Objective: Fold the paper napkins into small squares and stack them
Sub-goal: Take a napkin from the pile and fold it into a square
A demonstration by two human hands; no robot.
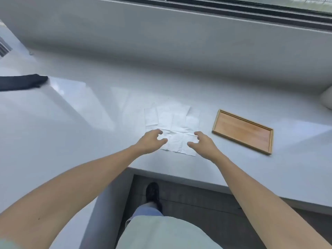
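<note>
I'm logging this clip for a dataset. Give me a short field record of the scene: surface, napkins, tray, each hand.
surface: white countertop
napkins: white paper napkins, unfolded, lying flat and overlapping
tray: wooden tray, empty, right of the napkins
left hand: open, fingers curled, at the napkins' near left edge
right hand: open, at the near right edge
folded stack: none visible

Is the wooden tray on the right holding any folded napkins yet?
Empty. The rectangular wooden tray shows only bare wood inside its rim; the white paper napkin lies spread on the counter beside it.
</note>
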